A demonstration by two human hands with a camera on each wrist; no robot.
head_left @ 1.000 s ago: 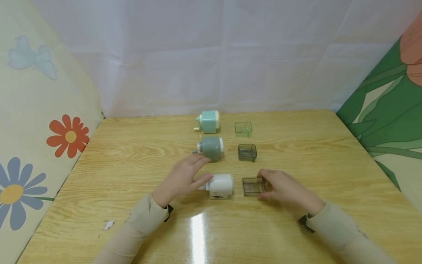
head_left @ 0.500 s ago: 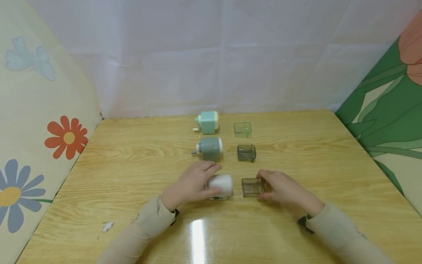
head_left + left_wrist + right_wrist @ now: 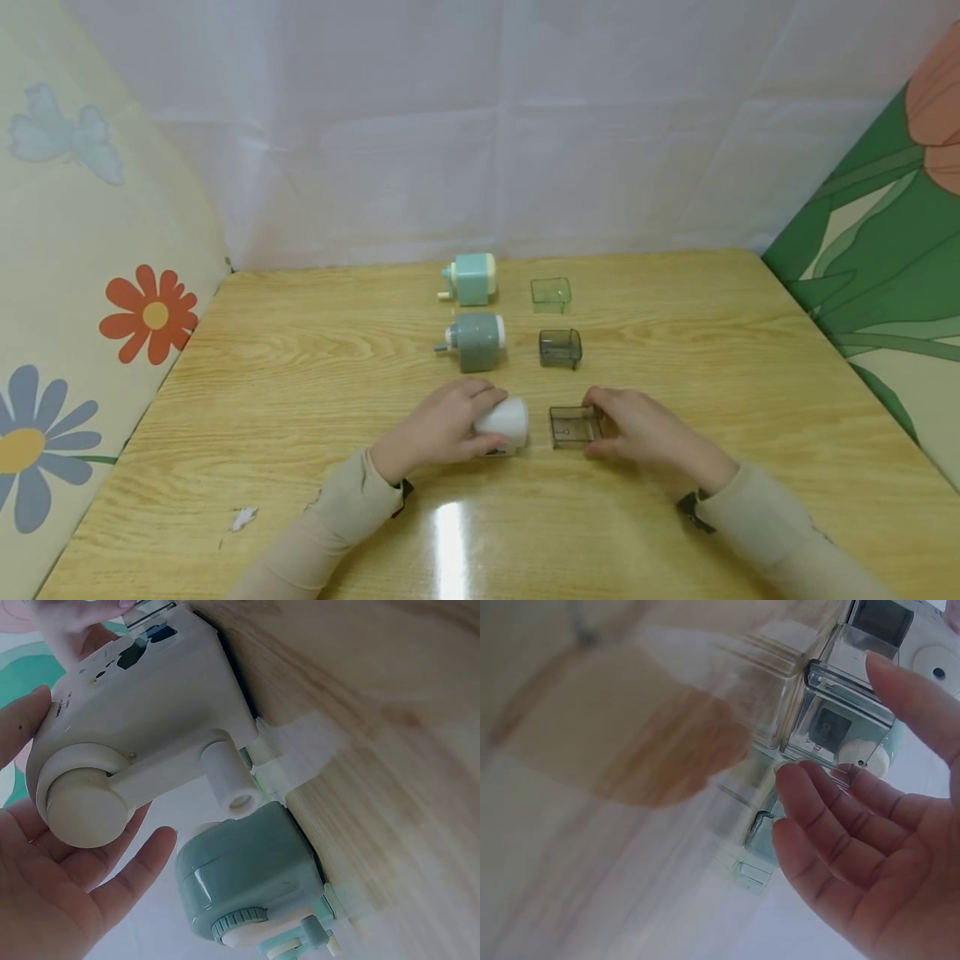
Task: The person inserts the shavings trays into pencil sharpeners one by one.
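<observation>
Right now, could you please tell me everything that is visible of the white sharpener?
The white sharpener looks like smooth plastic, with a rounded body and a dark print on its side. One end carries a crank with a cylindrical knob; the other has a small round hole and a dark, squarish opening. It appears to stand base-down on the wood-grained table, the crank end toward the left hand, whose thumb and fingers hold it from opposite sides.

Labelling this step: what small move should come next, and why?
Probably slide the smoky clear-plastic rectangular drawer left toward the rounded white plastic pencil sharpener. The right hand pinches the drawer, the left hand holds the sharpener, a gap separates drawer and sharpener, and the right wrist view shows a dark rectangular opening on the sharpener's drawer-facing end.
</observation>
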